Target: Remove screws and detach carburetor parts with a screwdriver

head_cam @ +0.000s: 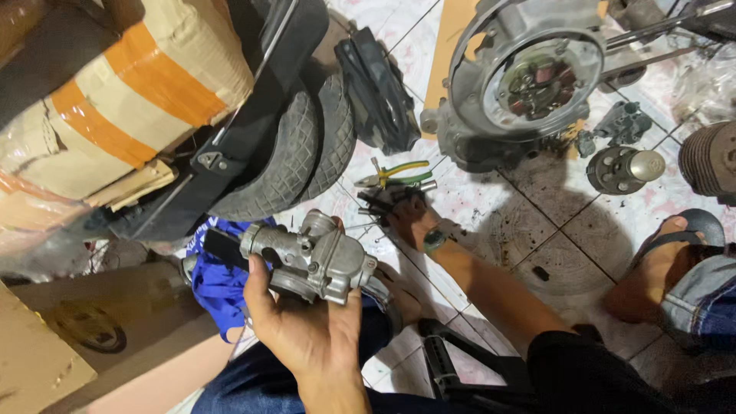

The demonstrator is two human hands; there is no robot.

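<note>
The carburetor (310, 257), a grey metal part with small screws and tubes, sits up in the air over the person's lap, near the bottom middle of the tiled floor (537, 222). The left hand (307, 326) is curled under it and grips it from below, with the thumb up along its left side. To do this well, I think the hand should keep a firm hold and keep the part level, so that no small piece drops out. Just left of it and behind it is a blue cloth (218, 284), and two black tires (307, 146) lean above that. To the right, the right hand (410, 218) reaches out low to the floor and lies on a little pile of dark tools (383, 201); I cannot tell whether it is gripping one or only touching them. Pliers with green and yellow handles (399, 175) lie just past that pile. It would be wise to pick one tool slowly, by feel and by looking. Farther right, near the top edge of the floor, sits a big round engine case (529, 84), and a foot in a sandal (667, 261) rests by the right edge.
</note>
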